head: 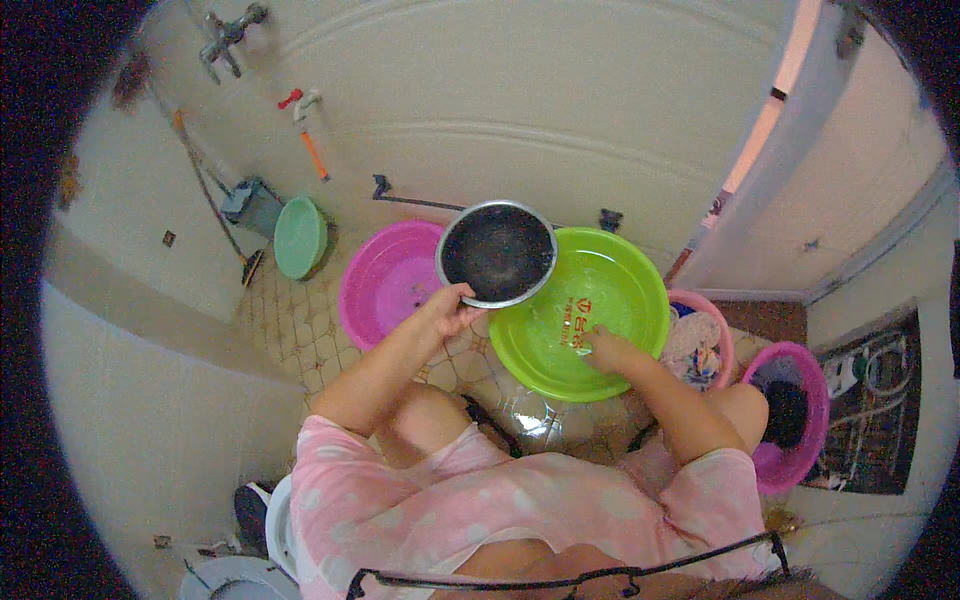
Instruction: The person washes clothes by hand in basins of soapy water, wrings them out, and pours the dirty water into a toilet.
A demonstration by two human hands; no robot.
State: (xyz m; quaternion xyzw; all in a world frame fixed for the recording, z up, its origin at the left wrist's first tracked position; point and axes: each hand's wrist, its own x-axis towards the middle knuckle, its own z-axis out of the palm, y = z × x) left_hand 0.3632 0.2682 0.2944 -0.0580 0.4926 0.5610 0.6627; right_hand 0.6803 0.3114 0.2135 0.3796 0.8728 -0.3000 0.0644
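Observation:
My left hand (453, 313) grips the near rim of a round bowl (498, 253) with a shiny metal edge and a dark face. The bowl is raised above the gap between a magenta plastic basin (375, 281) and a lime-green plastic basin (630, 277), overlapping both in view. My right hand (611, 351) reaches over the right part of the green basin, fingers pointing down toward its inside. Red printed characters mark the green basin's bottom. Whether the right fingers pinch anything is too blurred to see.
To the right stand a pink tub (724, 330) with cloth in it and a magenta tub (817, 427) holding something dark. A mint-green basin (296, 240), a grey bucket (255, 206) and a long-handled floor brush (251, 266) are at left. Wet tiles (540, 420) shine before me.

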